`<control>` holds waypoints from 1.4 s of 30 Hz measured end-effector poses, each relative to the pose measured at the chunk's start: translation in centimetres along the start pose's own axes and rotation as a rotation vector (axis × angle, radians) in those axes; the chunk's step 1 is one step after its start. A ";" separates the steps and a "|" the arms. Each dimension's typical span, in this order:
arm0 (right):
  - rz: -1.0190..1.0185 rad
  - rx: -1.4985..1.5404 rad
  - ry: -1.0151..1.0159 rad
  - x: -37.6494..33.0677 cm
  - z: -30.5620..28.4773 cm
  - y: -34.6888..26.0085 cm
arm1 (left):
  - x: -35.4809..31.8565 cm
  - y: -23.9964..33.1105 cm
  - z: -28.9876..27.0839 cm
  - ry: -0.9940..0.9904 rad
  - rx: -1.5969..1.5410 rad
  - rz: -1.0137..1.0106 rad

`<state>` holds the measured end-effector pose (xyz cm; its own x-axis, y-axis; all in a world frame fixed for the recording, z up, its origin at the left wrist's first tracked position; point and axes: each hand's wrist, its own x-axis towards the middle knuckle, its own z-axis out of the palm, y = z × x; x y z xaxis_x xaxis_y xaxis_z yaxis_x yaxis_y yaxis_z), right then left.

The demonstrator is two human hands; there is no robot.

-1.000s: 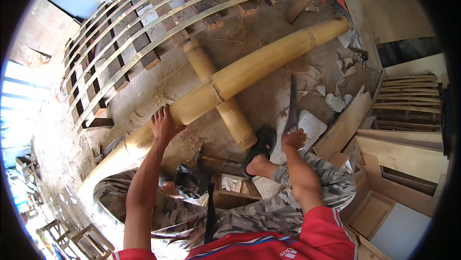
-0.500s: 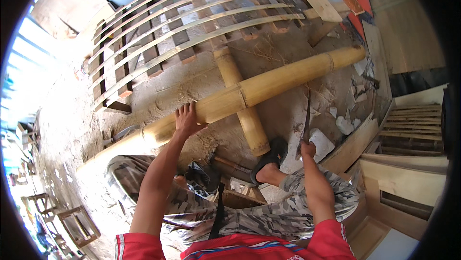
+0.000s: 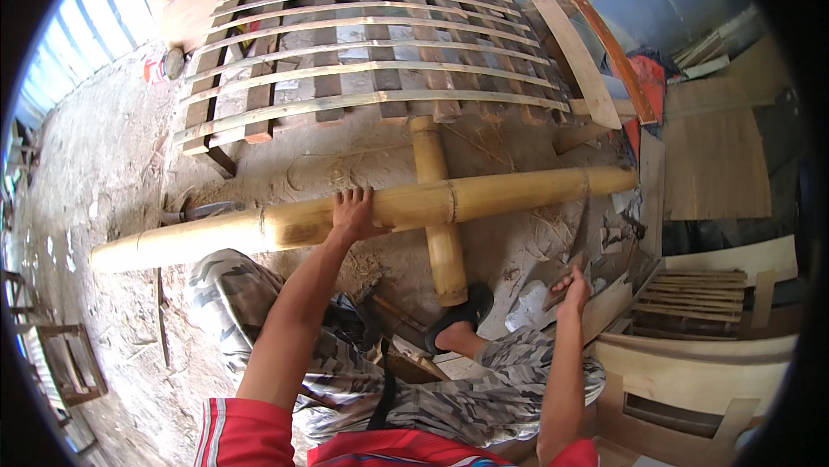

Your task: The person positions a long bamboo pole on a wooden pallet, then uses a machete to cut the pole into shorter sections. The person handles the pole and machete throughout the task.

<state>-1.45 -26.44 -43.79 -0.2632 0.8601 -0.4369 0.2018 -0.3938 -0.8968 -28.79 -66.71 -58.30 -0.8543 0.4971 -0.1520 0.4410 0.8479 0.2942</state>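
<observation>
A long, thick yellow bamboo pole (image 3: 518, 192) lies across the dirt floor, resting on a shorter bamboo piece (image 3: 442, 251) set crosswise under it. My left hand (image 3: 354, 215) lies flat on top of the long pole, fingers spread, just left of the crossing. My right hand (image 3: 572, 287) is lower right, closed around the handle of a dark bladed tool (image 3: 560, 279) whose blade points toward the pole and looks foreshortened. I sit in camouflage trousers, and my foot in a black sandal (image 3: 459, 316) is at the near end of the short piece.
A rack of wooden slats (image 3: 371, 61) lies beyond the pole. Planks (image 3: 577, 57) lean at the upper right, with plywood sheets (image 3: 717, 165) beside them. Wooden frames and slat bundles (image 3: 695, 294) crowd the right. Scraps litter the ground by my right hand.
My right hand has lowered the bladed tool from upright to a flatter angle. My left hand has stayed on the pole. The view has tilted toward the slat rack.
</observation>
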 end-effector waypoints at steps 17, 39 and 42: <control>-0.027 -0.253 -0.590 -19.6 7.6 7.8 | -0.2 2.1 0.1 -0.032 -0.160 -0.196; 0.129 -0.177 -0.496 -18.3 7.4 9.1 | -0.5 0.9 1.2 0.060 -0.280 -0.200; 0.095 -0.216 -0.513 -18.0 7.1 10.5 | -1.1 1.3 1.3 0.109 -0.293 -0.188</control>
<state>-1.29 -48.33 -45.89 -0.6482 0.5353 -0.5416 0.4214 -0.3403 -0.8406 -26.93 -65.95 -58.98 -0.9441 0.3017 -0.1326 0.1893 0.8258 0.5313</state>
